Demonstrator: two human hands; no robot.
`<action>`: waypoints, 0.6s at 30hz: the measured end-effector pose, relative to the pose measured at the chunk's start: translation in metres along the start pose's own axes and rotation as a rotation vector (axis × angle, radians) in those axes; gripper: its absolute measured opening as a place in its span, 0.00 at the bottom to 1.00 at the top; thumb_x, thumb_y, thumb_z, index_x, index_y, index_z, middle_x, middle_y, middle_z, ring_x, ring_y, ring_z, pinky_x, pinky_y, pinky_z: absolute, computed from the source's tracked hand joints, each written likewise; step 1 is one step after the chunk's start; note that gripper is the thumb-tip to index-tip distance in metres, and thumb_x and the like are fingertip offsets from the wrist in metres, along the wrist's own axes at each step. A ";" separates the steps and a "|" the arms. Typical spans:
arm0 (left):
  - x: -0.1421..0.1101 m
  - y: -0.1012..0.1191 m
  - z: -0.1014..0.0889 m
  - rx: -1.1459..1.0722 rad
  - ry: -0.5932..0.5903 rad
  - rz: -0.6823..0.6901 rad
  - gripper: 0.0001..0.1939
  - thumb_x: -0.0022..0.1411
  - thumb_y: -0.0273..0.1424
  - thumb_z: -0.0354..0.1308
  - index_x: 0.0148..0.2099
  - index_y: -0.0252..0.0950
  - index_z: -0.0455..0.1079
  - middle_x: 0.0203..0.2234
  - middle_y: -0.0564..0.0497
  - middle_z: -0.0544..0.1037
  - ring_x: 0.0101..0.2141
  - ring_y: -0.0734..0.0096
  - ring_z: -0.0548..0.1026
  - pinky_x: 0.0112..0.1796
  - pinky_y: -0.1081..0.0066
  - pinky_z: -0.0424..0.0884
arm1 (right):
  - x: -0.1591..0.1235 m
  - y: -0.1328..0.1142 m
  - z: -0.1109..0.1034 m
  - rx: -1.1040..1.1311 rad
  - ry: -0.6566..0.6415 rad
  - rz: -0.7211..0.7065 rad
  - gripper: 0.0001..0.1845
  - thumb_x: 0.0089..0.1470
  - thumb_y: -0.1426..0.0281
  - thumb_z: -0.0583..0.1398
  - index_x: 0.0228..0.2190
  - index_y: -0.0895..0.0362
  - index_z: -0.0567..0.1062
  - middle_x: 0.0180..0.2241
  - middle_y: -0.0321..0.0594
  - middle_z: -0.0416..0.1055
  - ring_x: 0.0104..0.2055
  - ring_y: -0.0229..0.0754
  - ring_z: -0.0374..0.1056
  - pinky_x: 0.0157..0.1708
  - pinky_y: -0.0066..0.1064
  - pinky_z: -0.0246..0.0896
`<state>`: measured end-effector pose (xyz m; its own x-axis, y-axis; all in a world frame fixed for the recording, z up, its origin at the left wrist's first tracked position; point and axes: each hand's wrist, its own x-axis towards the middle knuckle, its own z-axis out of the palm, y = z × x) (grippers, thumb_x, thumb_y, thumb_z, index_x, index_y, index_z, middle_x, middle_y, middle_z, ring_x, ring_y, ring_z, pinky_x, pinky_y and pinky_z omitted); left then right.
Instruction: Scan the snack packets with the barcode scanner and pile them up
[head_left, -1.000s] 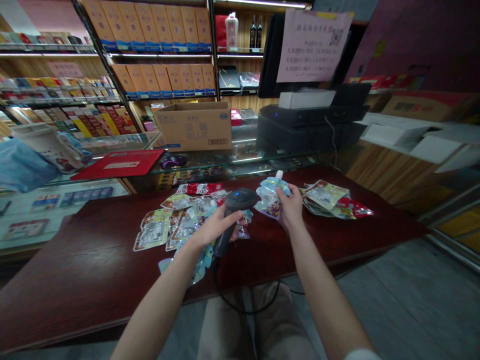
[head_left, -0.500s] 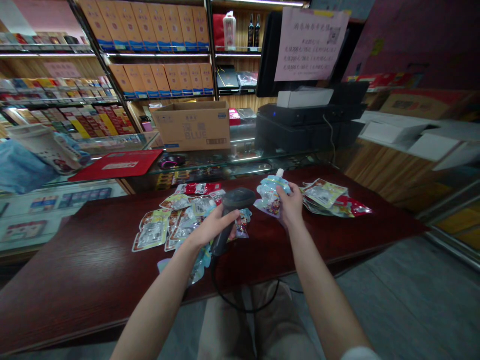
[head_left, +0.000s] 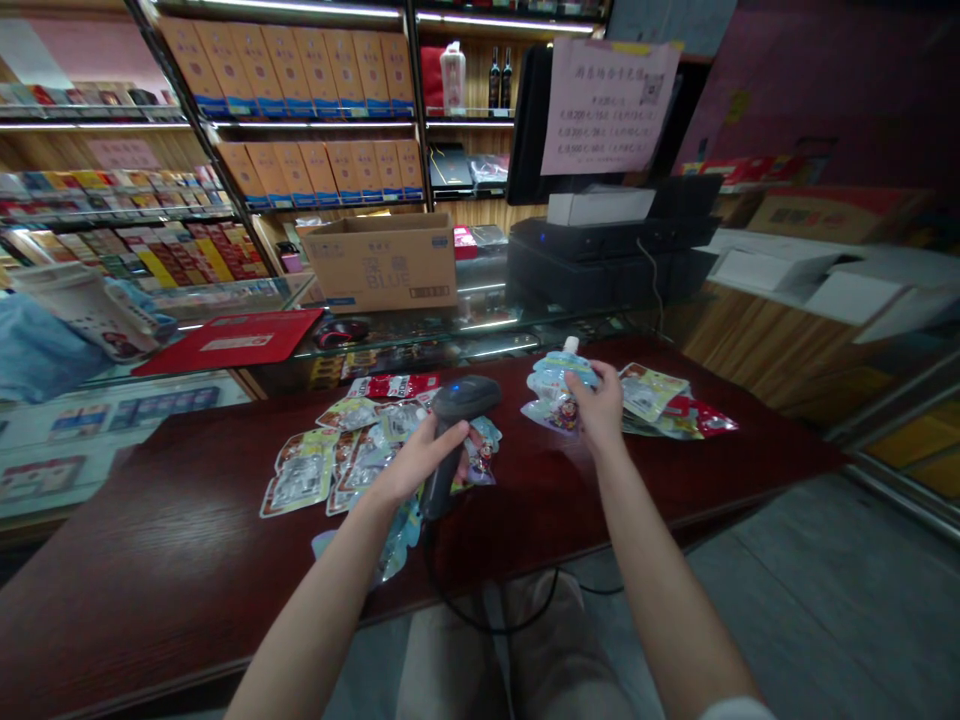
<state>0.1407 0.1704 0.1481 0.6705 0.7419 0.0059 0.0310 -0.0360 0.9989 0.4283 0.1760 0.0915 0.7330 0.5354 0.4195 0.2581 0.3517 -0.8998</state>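
Observation:
My left hand [head_left: 420, 455] is closed around the handle of a dark grey barcode scanner [head_left: 466, 397], whose head points to the right and shows a small blue light. A black cable hangs from its base. Between the thumb and fingers of my right hand [head_left: 598, 405] is a light-blue spouted pouch [head_left: 556, 392] with a white cap and a printed cartoon figure. Under and beside the scanner lie several similar blue pouches [head_left: 484, 450] and silver-and-yellow packets [head_left: 301, 472]. Right of my right hand rests a small pile of packets [head_left: 651, 392], partly behind the hand.
A dark red-brown wooden table [head_left: 172, 520] carries these goods. Behind it is a glass counter with a cardboard box [head_left: 379, 265], a red folder [head_left: 232, 340], and a monitor [head_left: 529, 130] with a paper sign. White boxes [head_left: 855, 290] sit at right.
My right hand has moved slightly right with the spouted pouch, toward the right pile. A blue light now shows on the scanner, which stays in my left hand. The view has shifted slightly.

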 end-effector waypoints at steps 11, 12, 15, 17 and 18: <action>0.021 0.015 0.013 -0.094 0.073 0.029 0.27 0.54 0.55 0.59 0.36 0.33 0.67 0.15 0.54 0.71 0.16 0.77 0.68 0.19 0.77 0.62 | 0.104 -0.006 -0.109 -0.644 0.115 -0.079 0.24 0.37 0.60 0.64 0.39 0.56 0.71 0.37 0.48 0.73 0.39 0.53 0.70 0.45 0.49 0.65; 0.023 0.015 0.014 -0.099 0.077 0.031 0.27 0.53 0.55 0.59 0.36 0.32 0.67 0.16 0.54 0.71 0.16 0.77 0.68 0.19 0.77 0.62 | 0.108 -0.001 -0.114 -0.674 0.102 -0.071 0.22 0.37 0.60 0.64 0.36 0.56 0.71 0.37 0.48 0.73 0.40 0.54 0.70 0.45 0.50 0.65; 0.032 0.015 0.017 -0.105 0.072 0.031 0.28 0.52 0.55 0.60 0.35 0.32 0.68 0.16 0.53 0.71 0.16 0.76 0.68 0.19 0.77 0.63 | 0.113 0.013 -0.123 -0.761 0.071 -0.041 0.18 0.37 0.60 0.63 0.33 0.55 0.71 0.36 0.49 0.73 0.41 0.56 0.70 0.46 0.50 0.65; 0.037 0.013 0.020 -0.123 0.071 0.034 0.27 0.53 0.54 0.60 0.36 0.32 0.67 0.17 0.53 0.72 0.16 0.76 0.69 0.19 0.77 0.64 | 0.113 0.020 -0.125 -0.803 0.058 -0.026 0.17 0.38 0.60 0.62 0.32 0.56 0.72 0.36 0.49 0.74 0.41 0.56 0.70 0.47 0.50 0.64; 0.039 0.011 0.021 -0.134 0.075 0.035 0.27 0.53 0.53 0.61 0.36 0.32 0.67 0.17 0.53 0.72 0.16 0.77 0.69 0.19 0.76 0.65 | 0.113 0.023 -0.125 -0.825 0.050 -0.019 0.17 0.39 0.61 0.62 0.32 0.56 0.72 0.35 0.50 0.74 0.40 0.55 0.70 0.47 0.50 0.64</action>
<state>0.1832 0.1851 0.1584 0.6122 0.7897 0.0394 -0.0940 0.0232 0.9953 0.5962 0.1484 0.1031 0.7460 0.4932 0.4474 0.6356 -0.3269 -0.6994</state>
